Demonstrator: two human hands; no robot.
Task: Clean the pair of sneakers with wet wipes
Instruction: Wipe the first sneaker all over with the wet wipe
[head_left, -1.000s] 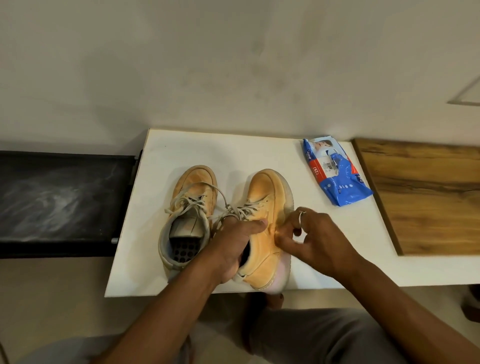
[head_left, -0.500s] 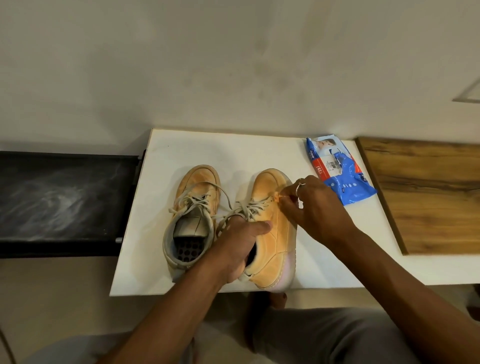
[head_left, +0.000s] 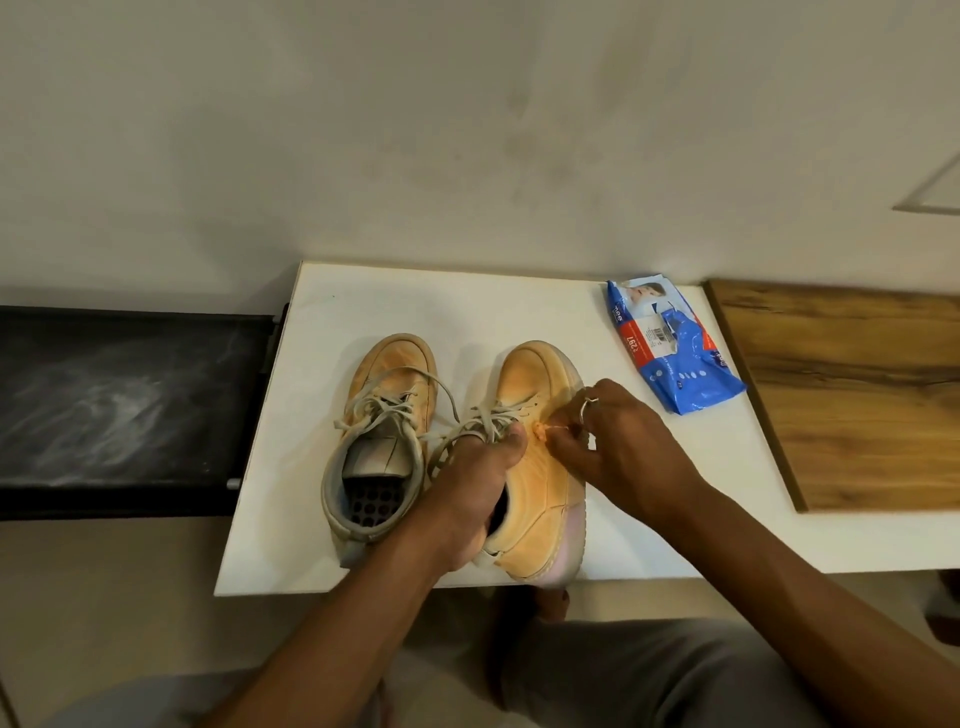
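Note:
Two tan sneakers stand side by side on a white board (head_left: 519, 306). My left hand (head_left: 467, 499) grips the right sneaker (head_left: 540, 483) at its collar, fingers inside the opening and thumb by the laces. My right hand (head_left: 618, 447) pinches a small orange-stained wad of wipe (head_left: 540, 430) against that sneaker's outer side, just below the laces. The left sneaker (head_left: 384, 415) stands untouched with its laces loose and its tongue folded down. A blue pack of wet wipes (head_left: 670, 353) lies at the board's far right.
A wooden board (head_left: 852, 395) adjoins the white board on the right. A black surface (head_left: 124, 405) lies lower on the left. A plain wall rises behind. My grey-trousered lap (head_left: 649, 675) is below the white board's front edge.
My right hand moved from the sneaker's mid side up toward the toe, then back a little to beside the laces. My left hand kept its hold on the sneaker.

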